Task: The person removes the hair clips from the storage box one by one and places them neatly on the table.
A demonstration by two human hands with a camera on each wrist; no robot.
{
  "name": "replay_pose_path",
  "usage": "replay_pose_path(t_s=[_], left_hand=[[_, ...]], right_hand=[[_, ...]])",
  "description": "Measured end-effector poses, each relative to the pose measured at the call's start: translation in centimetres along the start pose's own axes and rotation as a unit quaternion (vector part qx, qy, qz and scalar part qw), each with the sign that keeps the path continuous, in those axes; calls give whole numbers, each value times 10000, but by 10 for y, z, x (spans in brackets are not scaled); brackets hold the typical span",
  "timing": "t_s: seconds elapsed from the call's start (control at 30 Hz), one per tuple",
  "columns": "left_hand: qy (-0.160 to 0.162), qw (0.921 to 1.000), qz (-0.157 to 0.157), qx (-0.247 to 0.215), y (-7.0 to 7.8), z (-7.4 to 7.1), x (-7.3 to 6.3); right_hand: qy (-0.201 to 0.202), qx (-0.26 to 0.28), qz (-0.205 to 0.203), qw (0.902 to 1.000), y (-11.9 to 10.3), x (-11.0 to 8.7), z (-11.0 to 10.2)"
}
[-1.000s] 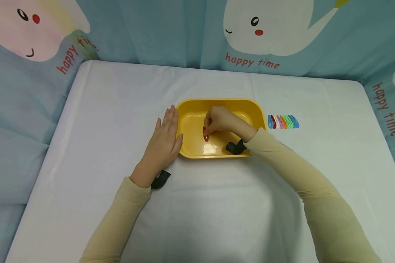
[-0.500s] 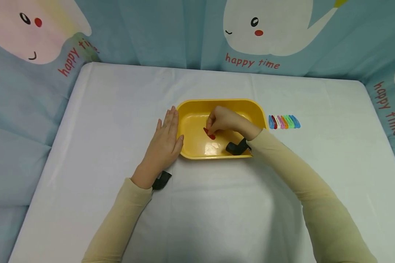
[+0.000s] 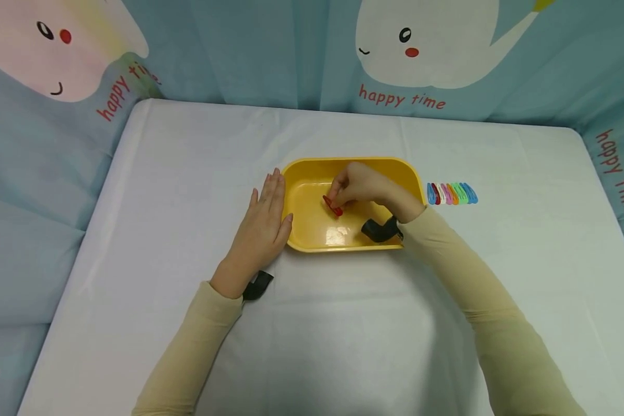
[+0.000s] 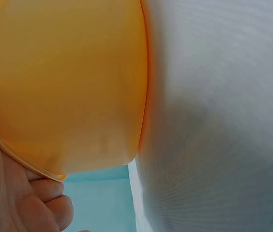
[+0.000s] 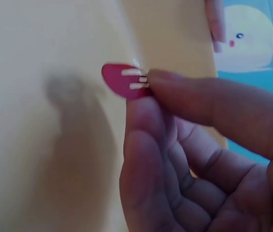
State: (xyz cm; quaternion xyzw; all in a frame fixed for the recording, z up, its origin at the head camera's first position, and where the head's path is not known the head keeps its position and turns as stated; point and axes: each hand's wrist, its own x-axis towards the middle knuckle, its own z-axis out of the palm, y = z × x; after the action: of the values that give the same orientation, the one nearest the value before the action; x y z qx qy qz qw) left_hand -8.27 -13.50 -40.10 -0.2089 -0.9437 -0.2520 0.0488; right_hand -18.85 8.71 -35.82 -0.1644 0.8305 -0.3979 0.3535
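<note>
My right hand (image 3: 361,184) is over the inside of a yellow tray (image 3: 301,234), pinching a red snap hair clip (image 3: 333,206) between thumb and fingertips. In the right wrist view the rounded end of the clip (image 5: 119,79) points away from the fingers, with pale slots showing near the thumb; its other end is hidden by the hand. My left hand (image 3: 262,216) lies along the tray's left rim with its fingers straight. From the left wrist, the tray's outer wall (image 4: 73,87) fills much of the view, and fingertips (image 4: 59,208) show just past the rim.
To the right of the tray, a row of several snap hair clips (image 3: 452,193) in blue, red, white, pink, orange and green lies on the white tablecloth (image 3: 322,335). Black wrist devices (image 3: 382,230) show at both cuffs. A blue patterned curtain (image 3: 249,52) hangs behind the table.
The red hair clip, near the tray floor earlier, has turned in the right fingers and shifted slightly right and up in the head view. The left hand stays against the rim.
</note>
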Motion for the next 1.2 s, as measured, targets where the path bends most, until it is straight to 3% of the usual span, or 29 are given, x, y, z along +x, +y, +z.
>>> replay_pose_path(t_s=[0.2, 0.57, 1.2], left_hand=[[-16, 10000, -18, -28, 1, -1, -1], [-48, 10000, -20, -22, 2, -1, 0], [43, 10000, 37, -75, 1, -1, -1]], right_hand=[[46, 152, 7, 9999, -2, -5, -4], [304, 519, -344, 9976, -4, -27, -20], [729, 597, -181, 9954, 9, -50, -40]])
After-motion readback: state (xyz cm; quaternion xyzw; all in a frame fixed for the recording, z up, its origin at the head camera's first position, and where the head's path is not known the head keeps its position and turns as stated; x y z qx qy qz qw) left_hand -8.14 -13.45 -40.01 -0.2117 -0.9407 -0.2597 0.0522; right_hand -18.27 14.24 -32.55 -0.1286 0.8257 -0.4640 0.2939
